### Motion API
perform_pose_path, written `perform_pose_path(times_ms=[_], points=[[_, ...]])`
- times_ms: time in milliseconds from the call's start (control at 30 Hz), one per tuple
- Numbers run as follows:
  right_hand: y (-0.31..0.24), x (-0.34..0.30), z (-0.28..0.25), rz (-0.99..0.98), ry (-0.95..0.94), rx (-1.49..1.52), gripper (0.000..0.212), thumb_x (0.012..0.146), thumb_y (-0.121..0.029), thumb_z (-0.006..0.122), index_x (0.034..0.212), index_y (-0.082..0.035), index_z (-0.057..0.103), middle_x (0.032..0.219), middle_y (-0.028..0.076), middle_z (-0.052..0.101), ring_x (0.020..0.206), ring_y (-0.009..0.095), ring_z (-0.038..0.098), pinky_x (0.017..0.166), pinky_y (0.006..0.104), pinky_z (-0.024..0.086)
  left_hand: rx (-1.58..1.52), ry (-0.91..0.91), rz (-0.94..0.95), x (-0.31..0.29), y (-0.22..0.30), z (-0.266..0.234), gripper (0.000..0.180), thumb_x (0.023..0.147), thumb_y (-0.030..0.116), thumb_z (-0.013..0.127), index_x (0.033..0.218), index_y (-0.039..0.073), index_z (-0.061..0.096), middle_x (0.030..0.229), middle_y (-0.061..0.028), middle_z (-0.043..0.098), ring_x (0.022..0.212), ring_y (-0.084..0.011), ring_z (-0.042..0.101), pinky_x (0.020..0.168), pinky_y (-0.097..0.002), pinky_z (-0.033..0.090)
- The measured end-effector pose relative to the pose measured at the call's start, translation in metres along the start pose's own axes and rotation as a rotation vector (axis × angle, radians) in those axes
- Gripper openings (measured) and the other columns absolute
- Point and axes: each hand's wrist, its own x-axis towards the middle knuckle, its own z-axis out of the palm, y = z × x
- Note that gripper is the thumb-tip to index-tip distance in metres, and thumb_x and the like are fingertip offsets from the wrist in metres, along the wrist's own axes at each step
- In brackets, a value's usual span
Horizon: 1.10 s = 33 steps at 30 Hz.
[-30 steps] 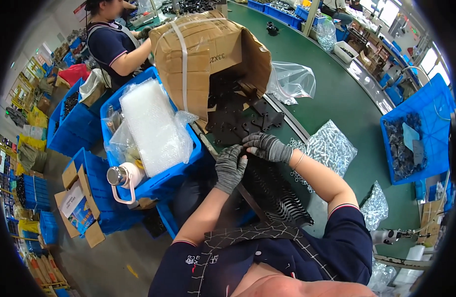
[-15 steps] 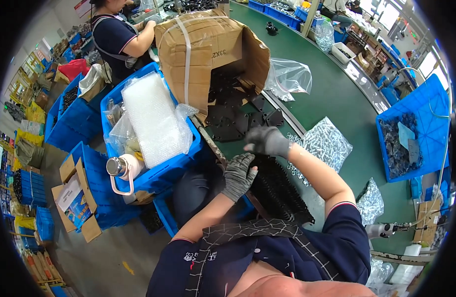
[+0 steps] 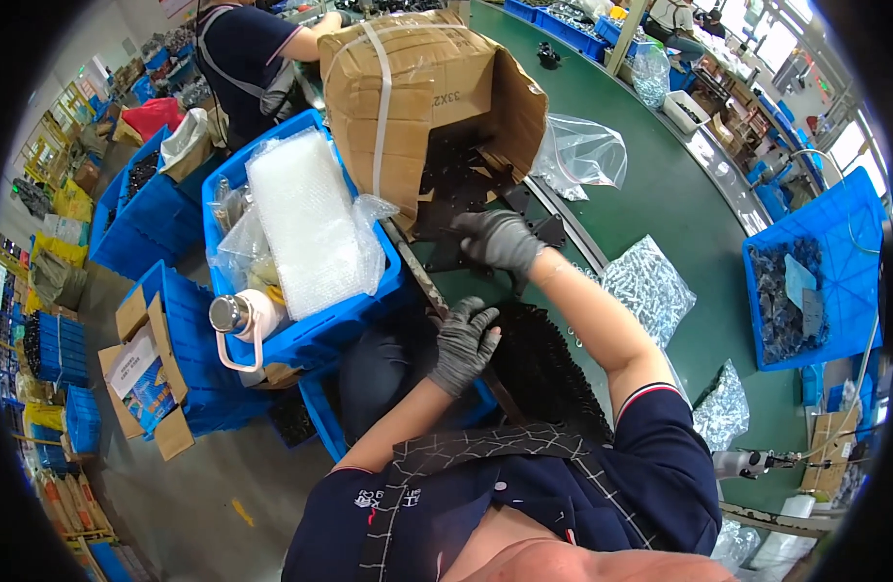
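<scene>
My right hand [image 3: 503, 241], in a grey glove, reaches over loose flat black plates [image 3: 435, 221] at the mouth of a cardboard box [image 3: 379, 116]. Its fingers are bent in among the plates, and dark fingertips against dark parts hide what they hold. My left hand [image 3: 464, 344], also gloved in grey, rests by the table's near edge with thumb and fingers apart and nothing visible in it. Beside it, a long, tightly packed row of black parts [image 3: 548, 373] runs toward my body, its right side partly covered by my right forearm.
A bag of small shiny metal pieces [image 3: 650, 291] lies right of my forearm on the green tabletop [image 3: 650, 175]. A blue crate [image 3: 383, 281] with bubble wrap [image 3: 306, 223] and a flask [image 3: 257, 315] stands left. A tilted blue bin [image 3: 825, 262] is far right. A co-worker [image 3: 248, 58] stands behind the box.
My right hand has moved up and away from the packed row to the loose plates before the box. The left hand stays near the row's end, slightly lifted. The co-worker has shifted.
</scene>
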Motion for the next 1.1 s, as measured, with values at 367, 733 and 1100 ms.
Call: perform_pose_path(times_ms=[367,733,1100], points=[[0.076,-0.097,0.013,-0.036,-0.215,0.17,0.038,0.076,-0.004,0.064,0.114,-0.008,0.065,0.097,0.015,0.069,0.093,0.032,0.065,0.086,0.0355,0.051,-0.034,-0.152,0.128,0.005,-0.01,-0.01,0.043,0.084,0.028,0.066,0.122,0.01,0.063,0.118,-0.0184,0.058,0.111,-0.0374,0.055,0.098,-0.0459,0.044],[0.128,-0.054,-0.024,-0.162,-0.03,-0.829,0.048,0.074,-0.014,0.063,0.122,-0.011,0.059,0.117,0.014,0.059,0.106,0.031,0.062,0.085,0.0389,0.051,-0.053,-0.061,0.072,0.007,-0.008,0.004,0.048,0.083,0.032,0.066,0.122,0.006,0.061,0.117,-0.0179,0.059,0.112,-0.0367,0.055,0.101,-0.0456,0.042],[0.127,-0.054,-0.014,-0.034,-0.083,-0.686,0.036,0.075,-0.012,0.06,0.11,-0.006,0.059,0.11,0.017,0.059,0.099,0.035,0.063,0.078,0.0443,0.052,0.034,-0.123,0.089,0.011,-0.007,0.0,0.048,0.083,0.036,0.064,0.12,0.006,0.061,0.118,-0.0157,0.06,0.112,-0.0342,0.056,0.103,-0.0449,0.04]])
